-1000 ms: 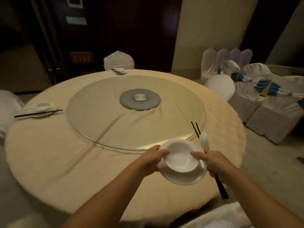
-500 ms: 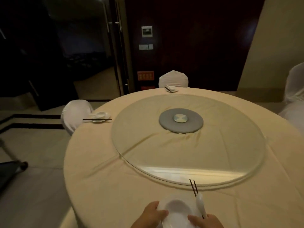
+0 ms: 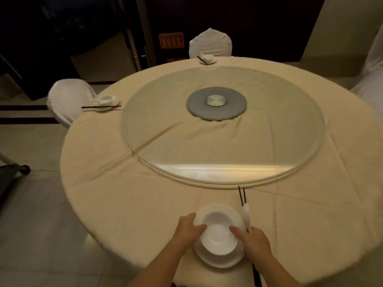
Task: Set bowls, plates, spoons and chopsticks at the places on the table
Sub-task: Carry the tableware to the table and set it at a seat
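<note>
Two hands carry one full setting at the near edge of the table (image 3: 116, 172), on the near side of the glass turntable (image 3: 223, 129). The left hand (image 3: 187, 229) grips the rim of the bowl (image 3: 217, 235), which sits in the plate (image 3: 219, 261). The right hand (image 3: 253, 240) holds the bowl's other side and also pinches the spoon (image 3: 247, 216) and chopsticks (image 3: 242, 195), whose tips point toward the turntable.

Risk, as I judge it: the right hand is doing double duty, so loosening it to free the bowl could let the spoon or chopsticks slide off. The stack is also close to the table's edge and could tip.

Compared with half a second ago, the view tilts down, more of the arms shows, and the setting sits farther from the turntable's rim.
</note>
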### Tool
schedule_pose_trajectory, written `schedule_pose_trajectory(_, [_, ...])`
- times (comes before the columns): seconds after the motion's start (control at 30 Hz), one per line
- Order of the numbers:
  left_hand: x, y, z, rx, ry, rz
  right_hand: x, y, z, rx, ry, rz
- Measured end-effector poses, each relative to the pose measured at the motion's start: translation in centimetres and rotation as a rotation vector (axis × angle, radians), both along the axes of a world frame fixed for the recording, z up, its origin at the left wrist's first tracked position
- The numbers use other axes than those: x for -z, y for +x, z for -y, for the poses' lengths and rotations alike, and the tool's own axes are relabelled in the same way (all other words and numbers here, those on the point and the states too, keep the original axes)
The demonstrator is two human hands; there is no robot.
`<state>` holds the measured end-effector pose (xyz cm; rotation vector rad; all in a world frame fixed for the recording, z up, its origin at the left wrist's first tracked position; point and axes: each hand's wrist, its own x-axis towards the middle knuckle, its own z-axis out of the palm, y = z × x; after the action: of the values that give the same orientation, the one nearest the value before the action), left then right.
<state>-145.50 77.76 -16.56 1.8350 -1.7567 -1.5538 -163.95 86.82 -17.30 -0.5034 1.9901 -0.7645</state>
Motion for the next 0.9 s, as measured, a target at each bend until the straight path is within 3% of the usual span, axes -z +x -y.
schedule_pose_trajectory(0.2, [1.0,-0.9,0.8,0.109,-0.118,0.325,0.3,0.4,0.4,0.008,-0.02,-0.093])
schedule_pose_trajectory(0.43, [0.9,-1.0,1.0,0.008,-0.021,0.252,0.0,0.5,0.6,0.048,0.002,-0.158])
schedule_pose_trajectory(0.57, [-0.7,-0.6,0.6,-0.164,0.029,0.086,-2.5,0.7,0.3,0.1,-0.085,-0.167])
schedule_pose_trajectory(0.7, [-4.3,-1.1,-0.7,-0.252,-0.108,-0.178,-6.5,1.6,0.0,0.04,-0.166,0.238])
schedule_pose_trajectory(0.8, [-7.1,-1.4,-2.1,-0.086,0.155,-0.507,-8.5,2.7,-0.7,-0.08,-0.126,0.496])
schedule_pose_trajectory(0.9, [-8.0,-1.3,-2.8,-0.009,0.32,-0.721,-9.3,3.7,-1.1,-0.147,-0.089,0.597])
